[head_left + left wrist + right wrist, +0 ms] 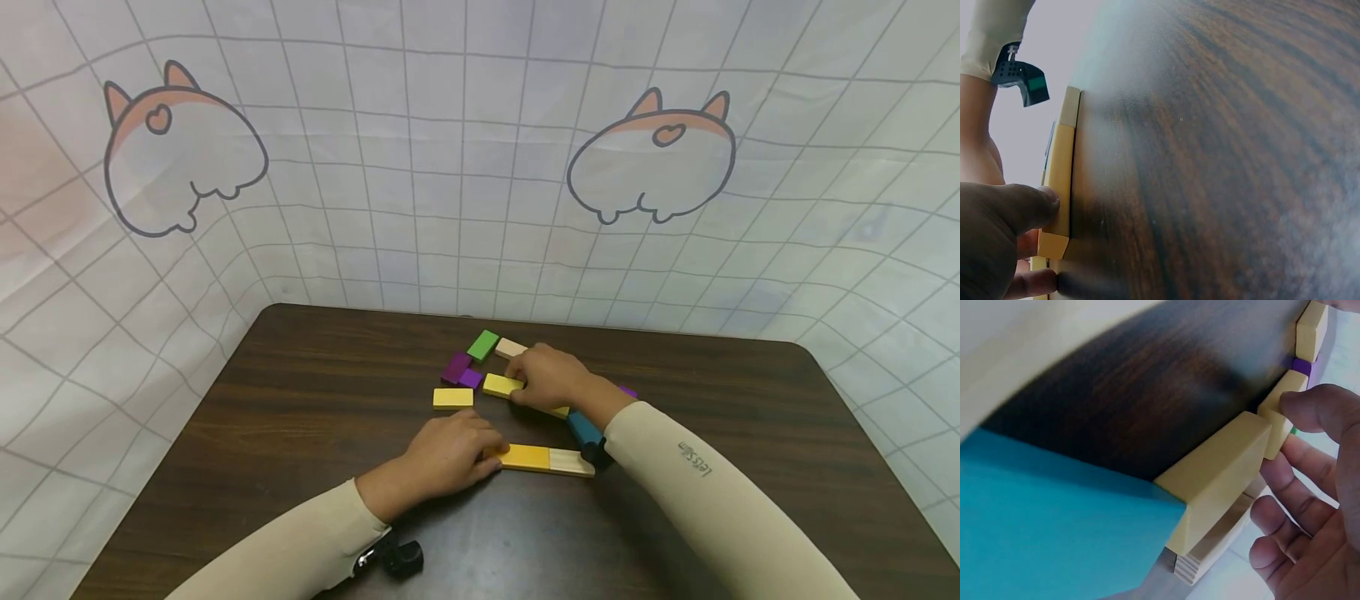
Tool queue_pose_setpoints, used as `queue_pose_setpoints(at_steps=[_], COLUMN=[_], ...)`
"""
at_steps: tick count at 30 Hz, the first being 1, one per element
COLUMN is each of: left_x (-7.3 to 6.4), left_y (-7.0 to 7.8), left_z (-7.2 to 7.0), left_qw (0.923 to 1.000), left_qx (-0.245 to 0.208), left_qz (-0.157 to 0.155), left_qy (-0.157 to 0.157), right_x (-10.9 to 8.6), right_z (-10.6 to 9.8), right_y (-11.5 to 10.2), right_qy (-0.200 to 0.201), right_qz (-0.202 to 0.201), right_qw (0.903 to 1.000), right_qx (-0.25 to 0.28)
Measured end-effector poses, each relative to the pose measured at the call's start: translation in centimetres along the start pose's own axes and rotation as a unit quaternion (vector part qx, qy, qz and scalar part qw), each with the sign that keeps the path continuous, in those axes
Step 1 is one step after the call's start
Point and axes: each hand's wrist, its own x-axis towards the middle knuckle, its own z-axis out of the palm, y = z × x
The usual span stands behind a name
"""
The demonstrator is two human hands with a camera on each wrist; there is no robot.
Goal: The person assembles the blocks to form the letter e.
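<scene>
My left hand [450, 454] grips the left end of an orange-yellow block [527, 457], its thumb along the near side in the left wrist view. A plain wooden block [572, 462] lies end to end with it on the right. Farther back, my right hand [553, 377] pinches a pale yellow block [1277, 412] between thumb and index finger, the other fingers loosely bent. Another pale yellow block [1222, 465] meets that one at its end. Beyond it, under my right wrist, is a blue block [583, 429], partly hidden by the forearm.
Left of the right hand lie a separate yellow block [453, 399], a dark purple block [456, 367], a violet block [470, 379] and a green block [483, 345]. A light wooden block [511, 348] sits behind that hand. White gridded cloth [420, 167] walls the dark table [300, 400].
</scene>
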Motion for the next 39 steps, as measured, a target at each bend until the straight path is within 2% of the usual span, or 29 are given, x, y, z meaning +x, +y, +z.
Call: queue_pose_setpoints(at_steps=[12, 35, 39], left_x=[0.1, 0.1, 0.2], left_y=[0.0, 0.0, 0.0], left_z=[-0.1, -0.2, -0.2], left_qw=[0.9999, 0.9999, 0.9999], left_qx=[0.001, -0.007, -0.008], left_qz=[-0.006, -0.009, -0.008], left_qy=[-0.009, -0.011, -0.011], right_x=[0.2, -0.2, -0.6], right_z=[-0.2, -0.1, -0.3], right_y=[0.7, 1.3, 1.1], right_qy=[0.004, -0.006, 0.006], right_qz=[-0.044, -0.029, -0.026], right_qw=[0.9985, 0.9993, 0.9994], right_qx=[0.031, 0.021, 0.020])
